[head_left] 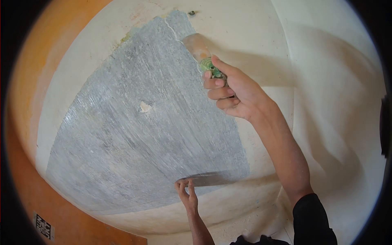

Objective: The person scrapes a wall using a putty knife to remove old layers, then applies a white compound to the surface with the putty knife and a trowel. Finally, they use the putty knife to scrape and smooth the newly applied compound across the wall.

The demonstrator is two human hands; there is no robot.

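Note:
My right hand is closed round the green handle of a putty knife. Its wide, partly see-through-looking blade lies at the border between a grey patch and the off-white wall coating. A thin raised white line runs along that border, up from the blade. Lower down, my left hand rests its bent fingertips against the grey patch, fingers apart, with no object visible in them. Its shadow falls to the right across the wall.
A small dark fitting sticks out near the top of the patch. A pale chipped spot shows within the grey. Orange wall borders the left side, bearing a black-and-white sticker. Shadowed white wall lies right.

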